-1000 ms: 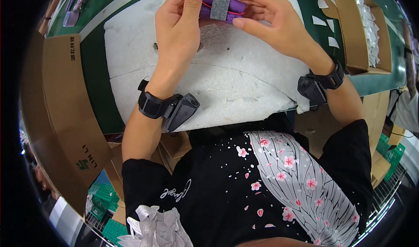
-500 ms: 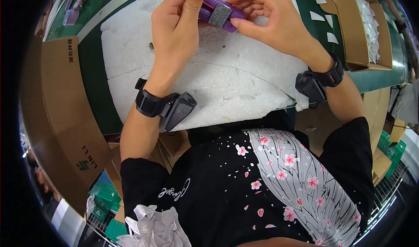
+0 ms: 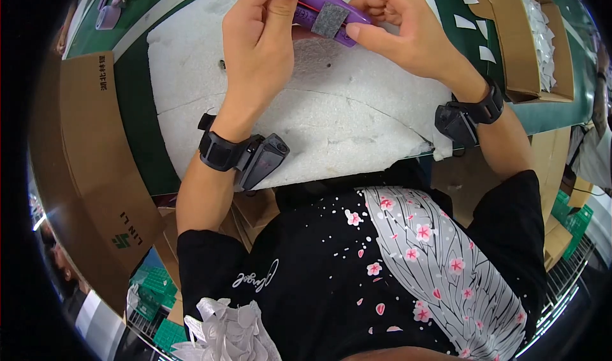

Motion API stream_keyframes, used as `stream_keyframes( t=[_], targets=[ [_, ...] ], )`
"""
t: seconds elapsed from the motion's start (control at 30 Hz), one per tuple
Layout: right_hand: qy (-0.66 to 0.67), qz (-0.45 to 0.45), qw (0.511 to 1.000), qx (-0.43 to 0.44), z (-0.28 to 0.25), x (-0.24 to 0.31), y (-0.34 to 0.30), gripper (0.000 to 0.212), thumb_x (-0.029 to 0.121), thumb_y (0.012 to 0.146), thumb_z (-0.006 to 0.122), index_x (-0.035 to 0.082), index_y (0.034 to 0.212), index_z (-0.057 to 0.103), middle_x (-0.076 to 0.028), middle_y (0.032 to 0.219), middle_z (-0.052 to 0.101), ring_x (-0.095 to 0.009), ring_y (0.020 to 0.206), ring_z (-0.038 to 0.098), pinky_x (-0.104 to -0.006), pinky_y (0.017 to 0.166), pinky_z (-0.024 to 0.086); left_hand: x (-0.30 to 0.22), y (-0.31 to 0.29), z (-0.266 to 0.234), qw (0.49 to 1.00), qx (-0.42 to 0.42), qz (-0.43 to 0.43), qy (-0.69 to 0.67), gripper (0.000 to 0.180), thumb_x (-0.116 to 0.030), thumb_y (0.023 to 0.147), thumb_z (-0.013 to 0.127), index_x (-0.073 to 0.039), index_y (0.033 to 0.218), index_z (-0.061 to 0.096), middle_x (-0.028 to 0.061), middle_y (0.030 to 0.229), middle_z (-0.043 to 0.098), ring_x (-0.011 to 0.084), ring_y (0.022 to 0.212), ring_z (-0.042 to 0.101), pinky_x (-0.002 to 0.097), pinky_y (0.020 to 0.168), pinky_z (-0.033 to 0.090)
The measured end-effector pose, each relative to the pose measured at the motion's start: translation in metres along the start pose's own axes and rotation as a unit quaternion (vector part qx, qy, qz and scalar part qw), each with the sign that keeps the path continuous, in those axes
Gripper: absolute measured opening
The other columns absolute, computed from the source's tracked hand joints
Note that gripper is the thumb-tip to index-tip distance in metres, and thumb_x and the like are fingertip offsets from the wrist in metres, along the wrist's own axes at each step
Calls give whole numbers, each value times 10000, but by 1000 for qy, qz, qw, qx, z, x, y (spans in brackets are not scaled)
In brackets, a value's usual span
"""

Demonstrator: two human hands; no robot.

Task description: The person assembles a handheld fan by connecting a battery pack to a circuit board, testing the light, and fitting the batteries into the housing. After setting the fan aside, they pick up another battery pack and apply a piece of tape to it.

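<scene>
Both of my hands hold a purple battery pack (image 3: 306,18) above the white foam board at the top of the view. A grey fuzzy pad (image 3: 329,20) lies across its face, and a thin red wire runs along it. My left hand (image 3: 261,45) is closed on the left end, thumb on top; the fingers behind are partly hidden. At the other end, my right hand (image 3: 414,33) pinches the pack with its thumb near the pad's lower right, its other fingers curled behind.
The foam board (image 3: 306,125) rests on a green table (image 3: 137,119). An open cardboard box (image 3: 519,74) of white pieces stands at the right, beside loose white pieces (image 3: 464,22). A tall carton (image 3: 95,170) flanks the left. A purple roll (image 3: 108,17) lies far left.
The pack has shifted slightly right and turned a little, so more of its purple face shows. Both hands keep their hold. Another person's arm has come into view at the right rim.
</scene>
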State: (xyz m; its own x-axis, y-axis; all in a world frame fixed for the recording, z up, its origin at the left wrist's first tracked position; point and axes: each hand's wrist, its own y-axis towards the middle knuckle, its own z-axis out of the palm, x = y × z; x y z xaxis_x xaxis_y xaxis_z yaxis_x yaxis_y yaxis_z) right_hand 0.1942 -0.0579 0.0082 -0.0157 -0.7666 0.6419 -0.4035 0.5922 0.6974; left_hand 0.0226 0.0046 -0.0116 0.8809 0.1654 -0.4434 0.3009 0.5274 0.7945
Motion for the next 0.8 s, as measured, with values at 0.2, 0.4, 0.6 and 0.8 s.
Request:
stream_keyframes(
  t=[0.2, 0.4, 0.6, 0.8],
  targets=[
    [117, 361, 924, -43, -4, 37, 11, 408, 23, 842, 558, -37, 1241, 498, -88, 951, 631, -94, 850, 561, -239, 763, 458, -50, 21, 55, 839, -184, -325, 395, 296, -224, 1044, 420, -14, 1187, 571, 86, 1127, 641, 57, 811, 599, 189, 707, 517],
    [102, 386, 916, -27, -6, 36, 10, 424, 15, 846, 539, -37, 1262, 477, -106, 1003, 626, -105, 879, 566, -241, 777, 460, -50, 20, 54, 858, -208, -340, 324, 288, -220, 1041, 423, -11, 1199, 542, 111, 1199, 625, 95, 871, 647, 222, 732, 563],
    [126, 376, 917, -47, 0, 33, 6, 417, 9, 852, 531, -37, 1262, 476, -115, 1023, 627, -112, 893, 571, -245, 781, 465, -27, 7, 26, 934, -148, -266, 185, 273, -212, 1038, 431, -12, 1187, 542, 120, 1201, 623, 110, 891, 659, 230, 742, 568],
    [78, 16, 997, -5, -3, -7, -6, 404, 22, 869, 546, -40, 1262, 477, -122, 1024, 632, -120, 894, 581, -251, 782, 473, -50, 20, 48, 854, -197, -373, 304, 263, -215, 1037, 438, -9, 1159, 548, 136, 1207, 623, 114, 888, 660, 232, 735, 570]
  ],
)
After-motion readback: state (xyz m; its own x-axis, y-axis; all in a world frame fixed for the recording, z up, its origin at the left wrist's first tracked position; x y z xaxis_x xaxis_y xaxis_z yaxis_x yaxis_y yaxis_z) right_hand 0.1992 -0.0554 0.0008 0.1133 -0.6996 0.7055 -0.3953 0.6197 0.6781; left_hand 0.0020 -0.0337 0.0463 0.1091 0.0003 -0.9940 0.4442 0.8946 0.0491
